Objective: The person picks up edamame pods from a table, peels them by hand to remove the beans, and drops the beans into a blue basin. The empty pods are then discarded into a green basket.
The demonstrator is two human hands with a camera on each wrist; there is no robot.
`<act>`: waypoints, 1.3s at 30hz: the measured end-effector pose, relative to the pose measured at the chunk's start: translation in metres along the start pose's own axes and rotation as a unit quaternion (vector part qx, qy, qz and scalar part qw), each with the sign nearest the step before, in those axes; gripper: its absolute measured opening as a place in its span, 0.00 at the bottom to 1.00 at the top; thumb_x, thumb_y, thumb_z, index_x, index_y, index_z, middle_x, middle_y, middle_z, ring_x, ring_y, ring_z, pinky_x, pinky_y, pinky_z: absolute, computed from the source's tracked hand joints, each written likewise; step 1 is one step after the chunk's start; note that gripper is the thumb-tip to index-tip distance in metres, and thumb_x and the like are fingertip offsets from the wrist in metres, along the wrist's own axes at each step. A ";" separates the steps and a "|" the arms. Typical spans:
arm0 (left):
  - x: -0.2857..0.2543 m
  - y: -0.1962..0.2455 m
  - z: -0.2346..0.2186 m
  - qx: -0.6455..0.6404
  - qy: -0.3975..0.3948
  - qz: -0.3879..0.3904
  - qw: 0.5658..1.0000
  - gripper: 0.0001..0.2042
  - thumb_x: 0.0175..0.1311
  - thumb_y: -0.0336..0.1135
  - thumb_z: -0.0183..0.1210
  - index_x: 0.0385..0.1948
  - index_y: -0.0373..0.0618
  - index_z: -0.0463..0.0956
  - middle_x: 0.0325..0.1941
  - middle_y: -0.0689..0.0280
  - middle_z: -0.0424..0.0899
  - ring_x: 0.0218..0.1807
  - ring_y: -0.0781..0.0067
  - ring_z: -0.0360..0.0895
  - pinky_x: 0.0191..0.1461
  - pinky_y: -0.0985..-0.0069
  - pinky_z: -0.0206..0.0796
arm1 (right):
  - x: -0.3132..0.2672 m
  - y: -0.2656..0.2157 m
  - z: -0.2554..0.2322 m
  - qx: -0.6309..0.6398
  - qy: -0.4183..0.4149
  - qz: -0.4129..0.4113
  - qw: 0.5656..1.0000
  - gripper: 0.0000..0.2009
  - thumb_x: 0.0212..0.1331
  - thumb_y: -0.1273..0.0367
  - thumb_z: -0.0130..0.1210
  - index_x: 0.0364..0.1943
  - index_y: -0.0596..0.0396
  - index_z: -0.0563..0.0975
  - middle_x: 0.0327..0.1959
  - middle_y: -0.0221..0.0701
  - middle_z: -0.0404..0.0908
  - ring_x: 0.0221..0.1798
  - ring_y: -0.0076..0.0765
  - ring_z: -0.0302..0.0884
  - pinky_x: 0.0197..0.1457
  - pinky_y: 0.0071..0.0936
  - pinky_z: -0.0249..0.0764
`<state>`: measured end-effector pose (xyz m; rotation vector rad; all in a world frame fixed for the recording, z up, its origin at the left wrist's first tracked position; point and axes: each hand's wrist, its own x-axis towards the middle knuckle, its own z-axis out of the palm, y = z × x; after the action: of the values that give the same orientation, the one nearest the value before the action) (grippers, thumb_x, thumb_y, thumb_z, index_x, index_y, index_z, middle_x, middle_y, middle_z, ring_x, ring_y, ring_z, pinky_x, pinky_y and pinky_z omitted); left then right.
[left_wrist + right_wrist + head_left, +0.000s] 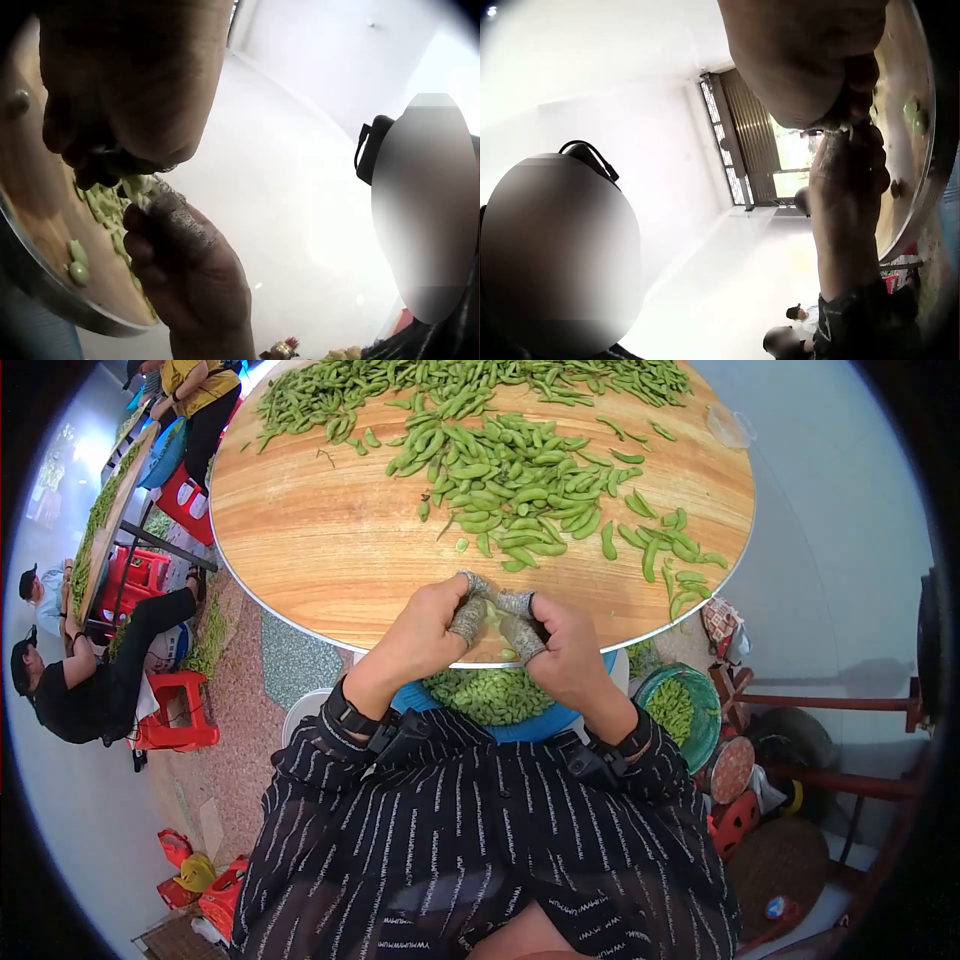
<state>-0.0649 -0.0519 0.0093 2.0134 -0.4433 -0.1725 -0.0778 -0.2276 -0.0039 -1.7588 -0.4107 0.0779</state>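
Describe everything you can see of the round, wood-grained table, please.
The round, wood-grained table has a flat, light-brown top with darker streaks and a thin, silvery, metal-looking rim. The head view cuts off its far side. Green bean pods lie on it, heaped at the far side, looser in the middle and at right. A clear, plastic-looking cup lies near its right edge. The left grip and right grip are over its near edge; contact is unclear.

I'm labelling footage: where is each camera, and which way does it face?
Head: worn there, facing down at edamame pods on a wooden table; left hand, right hand, shirt show.
Left wrist: worn there, facing both hands; person's head shows.
Right wrist: worn there, facing both hands, ribbed shutter beyond; head shows.
Wrist views share hands and table.
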 end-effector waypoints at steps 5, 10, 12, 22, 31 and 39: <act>-0.001 -0.009 0.009 -0.017 0.018 -0.017 1.000 0.13 0.39 0.20 0.47 0.32 0.34 0.67 0.23 0.52 0.71 0.28 0.61 0.69 0.33 0.75 0.60 | 0.002 0.001 0.002 0.026 0.000 -0.004 1.000 0.10 0.42 0.80 0.45 0.32 0.62 0.72 0.19 0.33 0.71 0.20 0.25 0.64 0.25 0.23 0.62; 0.001 -0.013 0.015 -0.165 0.049 -0.020 0.985 0.10 0.44 0.19 0.46 0.31 0.37 0.67 0.26 0.65 0.71 0.31 0.78 0.67 0.35 0.82 0.60 | 0.004 -0.007 0.003 0.141 -0.004 0.100 0.985 0.09 0.44 0.81 0.44 0.32 0.62 0.72 0.21 0.23 0.71 0.22 0.18 0.63 0.24 0.18 0.61; 0.002 -0.013 0.014 -0.222 0.049 -0.034 0.973 0.07 0.49 0.19 0.48 0.31 0.39 0.67 0.28 0.70 0.71 0.32 0.84 0.65 0.36 0.85 0.59 | 0.006 -0.007 0.001 0.164 0.003 0.128 0.978 0.10 0.44 0.81 0.44 0.32 0.62 0.73 0.22 0.21 0.70 0.23 0.15 0.62 0.25 0.16 0.60; 0.001 -0.015 0.006 -0.264 -0.018 -0.020 0.964 0.10 0.53 0.29 0.56 0.36 0.39 0.67 0.32 0.68 0.74 0.31 0.83 0.70 0.34 0.87 0.63 | 0.006 -0.003 -0.005 0.191 -0.043 0.132 0.972 0.10 0.46 0.80 0.42 0.33 0.60 0.73 0.22 0.22 0.71 0.22 0.15 0.65 0.24 0.13 0.63; -0.005 -0.002 0.004 -0.380 -0.033 -0.134 0.915 0.09 0.54 0.28 0.55 0.36 0.39 0.68 0.32 0.69 0.75 0.33 0.83 0.70 0.36 0.87 0.63 | 0.007 -0.002 0.000 0.195 -0.010 0.123 0.973 0.11 0.45 0.81 0.40 0.33 0.60 0.73 0.22 0.22 0.71 0.22 0.15 0.65 0.25 0.13 0.62; -0.002 -0.011 0.008 -0.215 -0.007 -0.013 0.976 0.10 0.49 0.22 0.57 0.33 0.40 0.66 0.35 0.66 0.74 0.37 0.81 0.71 0.40 0.84 0.65 | 0.002 -0.005 0.003 0.097 0.000 0.049 0.994 0.12 0.41 0.80 0.41 0.33 0.63 0.71 0.17 0.33 0.68 0.20 0.26 0.64 0.23 0.22 0.59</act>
<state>-0.0671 -0.0536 -0.0042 1.5927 -0.3536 -0.2741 -0.0776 -0.2233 0.0003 -1.5866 -0.3062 0.1830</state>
